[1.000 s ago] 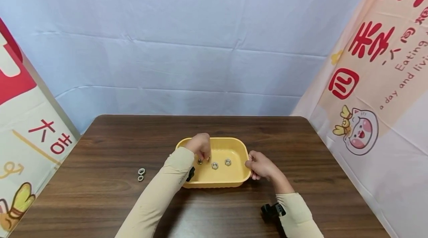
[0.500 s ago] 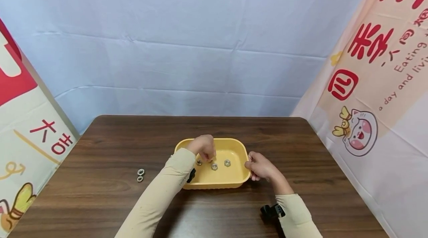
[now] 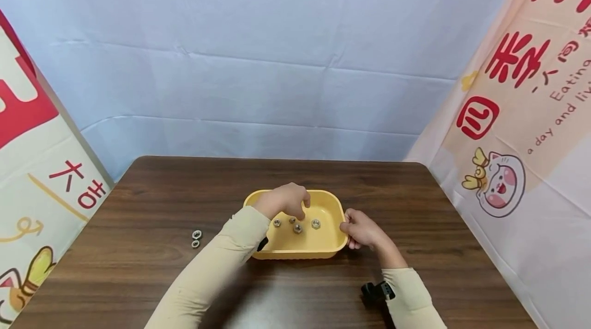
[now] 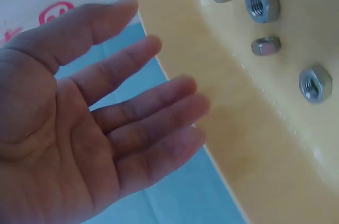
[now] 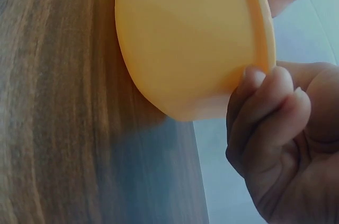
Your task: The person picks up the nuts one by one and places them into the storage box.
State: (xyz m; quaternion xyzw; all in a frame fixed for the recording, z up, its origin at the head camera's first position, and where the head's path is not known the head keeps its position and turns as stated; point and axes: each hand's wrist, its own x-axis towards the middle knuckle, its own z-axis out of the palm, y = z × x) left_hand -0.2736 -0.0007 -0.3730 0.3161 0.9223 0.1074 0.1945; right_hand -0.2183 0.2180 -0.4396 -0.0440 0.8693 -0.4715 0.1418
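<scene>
Four metal nuts (image 4: 266, 46) lie in a yellow tray (image 3: 295, 255) on the wooden surface (image 3: 323, 293); I see two loose nuts (image 3: 196, 239) outside it, toward nine o'clock. The right hand (image 3: 362, 228) pinches the rim at three o'clock — thumb inside, fingers outside — probably to steady it. From seven o'clock, the left arm (image 3: 208, 272) reaches in; the left hand (image 3: 286, 199) hangs over the tray, fingers loosely spread, holding nothing.
</scene>
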